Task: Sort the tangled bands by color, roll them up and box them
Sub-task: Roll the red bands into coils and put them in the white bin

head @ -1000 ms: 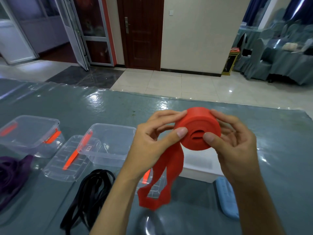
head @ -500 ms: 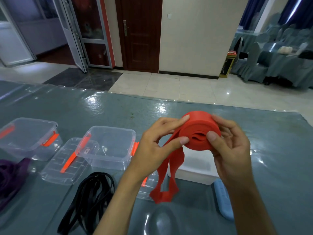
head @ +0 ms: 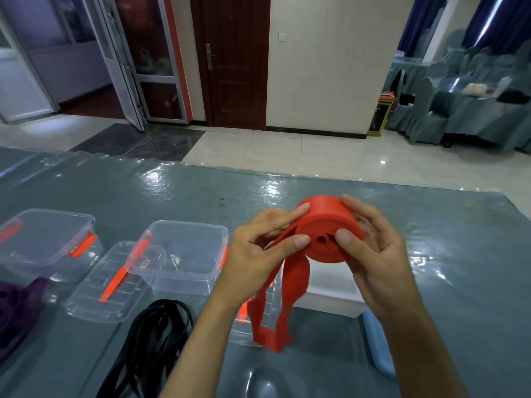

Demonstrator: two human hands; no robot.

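Hands meet above the grey-green, plastic-covered bench (head: 115, 193), both on a wide red rubber band (head: 327, 228) that is mostly wound into a thick roll. The left hand (head: 258, 254) pinches the roll's near-left edge between thumb and forefinger, at the spot where the loose strip leaves the coil. The right hand (head: 376, 254) cups the roll from the right, thumb pressed on its open face and fingers curled round the back. The unrolled tail of the band hangs down from the roll as a twisted loop, its lowest fold near the bench surface.

Below the hands sits a white rectangular box (head: 330, 294), partly hidden by the band. To the left stands a clear plastic box with orange clips (head: 184, 254), and farther left a second clear plastic box (head: 43, 239). A clear lid with an orange clip (head: 106, 285) lies between them, leaning against the nearer box. A tangle of thin black bands (head: 155, 340) lies on the bench at the near edge, and a purple band (head: 17, 305) lies at the far left. A light blue flat object (head: 379, 346) lies beside the right forearm.
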